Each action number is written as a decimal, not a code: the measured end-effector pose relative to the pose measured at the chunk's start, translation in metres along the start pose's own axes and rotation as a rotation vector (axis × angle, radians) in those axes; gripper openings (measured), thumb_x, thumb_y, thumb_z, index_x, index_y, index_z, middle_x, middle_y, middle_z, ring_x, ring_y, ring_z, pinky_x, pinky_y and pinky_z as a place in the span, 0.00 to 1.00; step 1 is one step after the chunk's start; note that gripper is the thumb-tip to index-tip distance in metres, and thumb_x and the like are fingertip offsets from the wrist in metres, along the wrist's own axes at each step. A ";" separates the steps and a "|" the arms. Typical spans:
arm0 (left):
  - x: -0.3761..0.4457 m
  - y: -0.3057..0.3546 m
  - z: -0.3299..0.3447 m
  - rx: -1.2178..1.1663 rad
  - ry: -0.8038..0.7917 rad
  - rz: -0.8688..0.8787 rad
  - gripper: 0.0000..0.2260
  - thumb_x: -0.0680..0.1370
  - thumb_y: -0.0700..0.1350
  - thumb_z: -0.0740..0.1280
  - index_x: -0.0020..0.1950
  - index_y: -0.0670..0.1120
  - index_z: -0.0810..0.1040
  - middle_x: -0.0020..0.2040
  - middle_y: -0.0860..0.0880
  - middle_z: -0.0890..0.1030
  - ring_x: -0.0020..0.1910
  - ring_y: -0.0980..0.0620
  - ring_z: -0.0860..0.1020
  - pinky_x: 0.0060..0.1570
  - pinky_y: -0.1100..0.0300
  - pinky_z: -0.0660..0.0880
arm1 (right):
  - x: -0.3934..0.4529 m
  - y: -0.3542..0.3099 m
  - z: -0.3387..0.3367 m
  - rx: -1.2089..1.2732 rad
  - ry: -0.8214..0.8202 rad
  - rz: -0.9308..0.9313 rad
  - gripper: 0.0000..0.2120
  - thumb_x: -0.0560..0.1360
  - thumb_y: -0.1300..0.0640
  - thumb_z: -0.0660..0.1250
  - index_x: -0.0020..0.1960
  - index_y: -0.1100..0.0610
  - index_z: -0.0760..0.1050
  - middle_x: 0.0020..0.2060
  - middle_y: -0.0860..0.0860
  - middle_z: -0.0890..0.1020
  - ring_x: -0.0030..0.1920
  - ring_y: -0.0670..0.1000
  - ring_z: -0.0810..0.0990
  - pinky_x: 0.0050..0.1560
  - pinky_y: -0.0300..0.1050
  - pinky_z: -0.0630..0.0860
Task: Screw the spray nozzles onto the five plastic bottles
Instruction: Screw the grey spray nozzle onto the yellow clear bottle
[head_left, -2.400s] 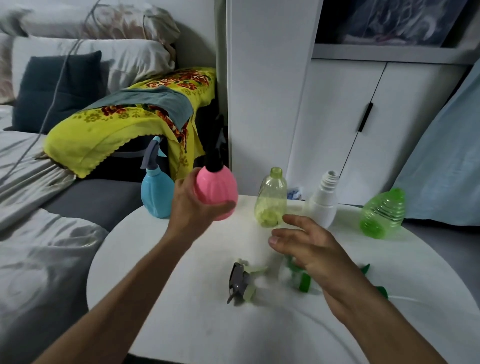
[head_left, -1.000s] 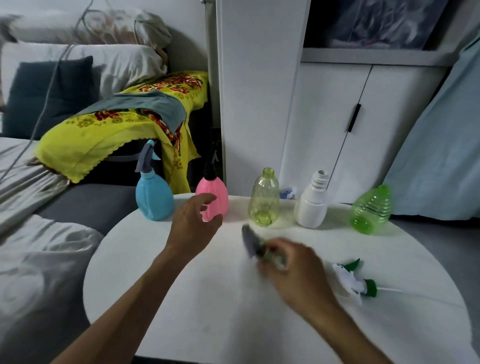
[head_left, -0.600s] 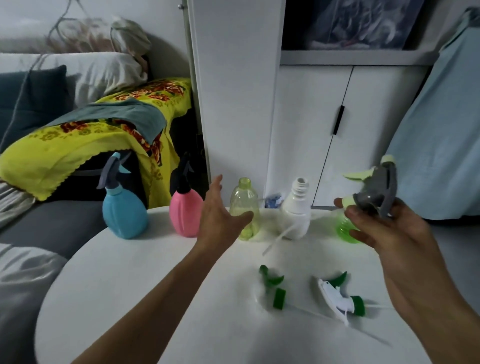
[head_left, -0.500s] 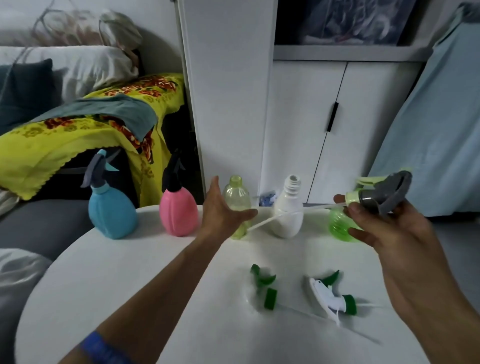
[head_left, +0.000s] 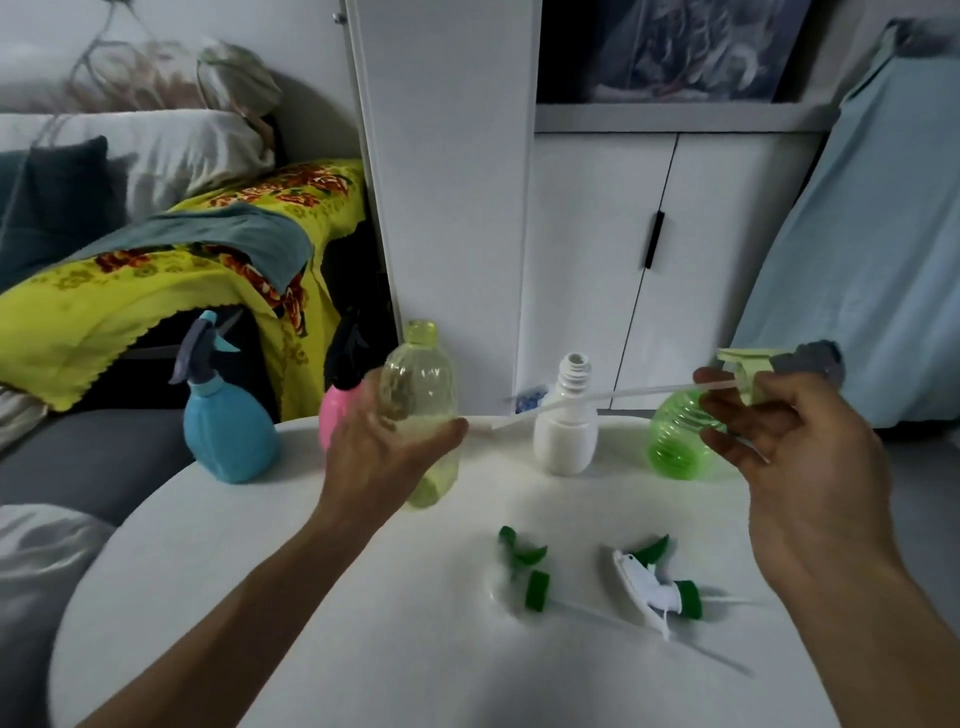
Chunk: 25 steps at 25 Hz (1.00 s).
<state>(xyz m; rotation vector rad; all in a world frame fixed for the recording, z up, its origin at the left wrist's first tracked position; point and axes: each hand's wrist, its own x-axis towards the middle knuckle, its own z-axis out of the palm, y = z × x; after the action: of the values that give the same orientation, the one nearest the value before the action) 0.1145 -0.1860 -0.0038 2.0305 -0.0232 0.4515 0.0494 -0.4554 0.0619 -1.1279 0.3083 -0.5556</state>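
Left hand (head_left: 387, 457): fingers curled round yellow bottle (head_left: 420, 410), upright, far centre of bench (head_left: 311, 649). Right hand (head_left: 795, 447): pinching grey-yellow nozzle (head_left: 779, 366), tube (head_left: 597, 402) pointing left toward yellow bottle. White bottle (head_left: 566, 431), green bottle (head_left: 675, 441) uncapped, between hands. Two green nozzles (head_left: 660, 584) loose, near.

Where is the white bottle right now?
In the head view, the white bottle stands uncapped at the table's far edge, right of centre, between the yellow bottle and the green bottle.
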 end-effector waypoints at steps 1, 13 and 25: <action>-0.004 0.006 -0.019 0.104 0.005 0.058 0.29 0.60 0.63 0.75 0.56 0.63 0.66 0.48 0.57 0.75 0.48 0.49 0.77 0.43 0.51 0.79 | -0.002 0.001 0.002 0.005 -0.009 0.022 0.06 0.75 0.60 0.62 0.41 0.54 0.77 0.46 0.57 0.86 0.40 0.51 0.82 0.45 0.46 0.76; -0.064 -0.015 -0.080 0.610 0.002 0.318 0.38 0.56 0.50 0.83 0.64 0.46 0.76 0.52 0.45 0.84 0.46 0.41 0.81 0.47 0.50 0.76 | -0.024 0.014 0.013 0.049 -0.209 -0.118 0.08 0.73 0.59 0.62 0.49 0.54 0.78 0.50 0.59 0.85 0.47 0.54 0.82 0.46 0.45 0.75; -0.063 -0.013 -0.071 0.696 -0.043 0.359 0.39 0.56 0.52 0.81 0.65 0.47 0.75 0.52 0.45 0.83 0.45 0.41 0.80 0.47 0.49 0.77 | -0.027 0.022 0.019 0.042 -0.250 -0.181 0.09 0.73 0.59 0.63 0.52 0.55 0.76 0.56 0.66 0.81 0.53 0.59 0.80 0.44 0.44 0.76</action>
<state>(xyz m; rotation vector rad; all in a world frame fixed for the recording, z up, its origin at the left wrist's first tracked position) 0.0373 -0.1300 -0.0059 2.7359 -0.2972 0.7101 0.0420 -0.4187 0.0483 -1.1774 -0.0221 -0.5697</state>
